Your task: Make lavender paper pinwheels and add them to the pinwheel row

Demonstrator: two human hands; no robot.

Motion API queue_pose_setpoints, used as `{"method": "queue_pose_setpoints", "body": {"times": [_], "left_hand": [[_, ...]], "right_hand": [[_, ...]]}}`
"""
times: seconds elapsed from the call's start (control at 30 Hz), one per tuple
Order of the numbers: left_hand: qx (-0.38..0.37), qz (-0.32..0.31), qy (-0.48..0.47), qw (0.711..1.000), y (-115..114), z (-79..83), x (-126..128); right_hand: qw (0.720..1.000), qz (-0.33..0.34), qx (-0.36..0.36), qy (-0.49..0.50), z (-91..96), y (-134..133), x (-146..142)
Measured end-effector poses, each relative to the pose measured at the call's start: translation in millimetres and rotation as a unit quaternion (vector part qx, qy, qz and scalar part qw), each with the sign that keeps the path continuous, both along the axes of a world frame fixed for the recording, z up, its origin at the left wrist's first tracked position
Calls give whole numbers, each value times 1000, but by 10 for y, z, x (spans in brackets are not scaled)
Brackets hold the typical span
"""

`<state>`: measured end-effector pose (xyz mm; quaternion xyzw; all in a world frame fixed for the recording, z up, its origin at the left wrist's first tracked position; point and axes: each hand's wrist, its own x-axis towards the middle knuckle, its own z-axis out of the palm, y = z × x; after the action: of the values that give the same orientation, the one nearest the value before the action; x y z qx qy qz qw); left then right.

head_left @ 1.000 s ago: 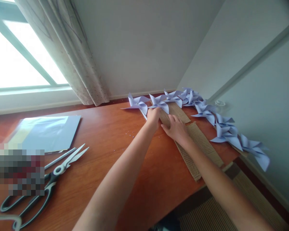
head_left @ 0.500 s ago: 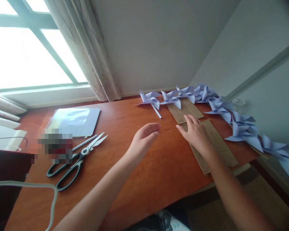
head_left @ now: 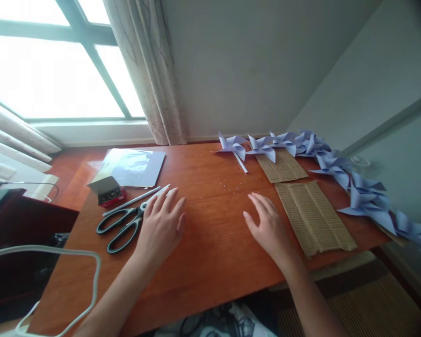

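Note:
My left hand (head_left: 163, 222) is held over the table with its fingers spread and nothing in it. Its fingers cover part of the blades of a pair of scissors (head_left: 124, 227) with black and grey handles. My right hand (head_left: 266, 224), also empty with thumb and fingers apart, is just left of a cardboard piece (head_left: 314, 217). A second cardboard piece (head_left: 280, 166) lies farther back. On the back edge is a pale paper pinwheel (head_left: 231, 144) with a white stick (head_left: 241, 164). Small white bits (head_left: 231, 185) are scattered in front of it.
More paper pinwheels (head_left: 331, 166) run in a row along the back and right edge. At left are a sheaf of paper (head_left: 133, 167), an open red box (head_left: 107, 192) and a thin rod (head_left: 126, 203). A white cable (head_left: 96, 276) loops past the table's left edge.
My left hand has moved left to the scissors and its fingers have spread. My right hand has drawn back off the cardboard. The view has shifted left.

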<state>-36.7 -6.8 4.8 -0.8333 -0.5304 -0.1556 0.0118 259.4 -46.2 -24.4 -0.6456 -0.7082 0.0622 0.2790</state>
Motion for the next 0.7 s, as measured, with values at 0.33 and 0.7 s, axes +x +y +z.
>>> {"method": "queue_pose_setpoints", "body": {"times": [0.33,0.7], "left_hand": [[-45,-3,-47,998,-118,-171,-64],[-48,-80,-92,991,-138,-323,66]], "right_hand": [[998,49,-16,-26,-221,178,-448],[995,99,11,-17,-257,167,-539]]}}
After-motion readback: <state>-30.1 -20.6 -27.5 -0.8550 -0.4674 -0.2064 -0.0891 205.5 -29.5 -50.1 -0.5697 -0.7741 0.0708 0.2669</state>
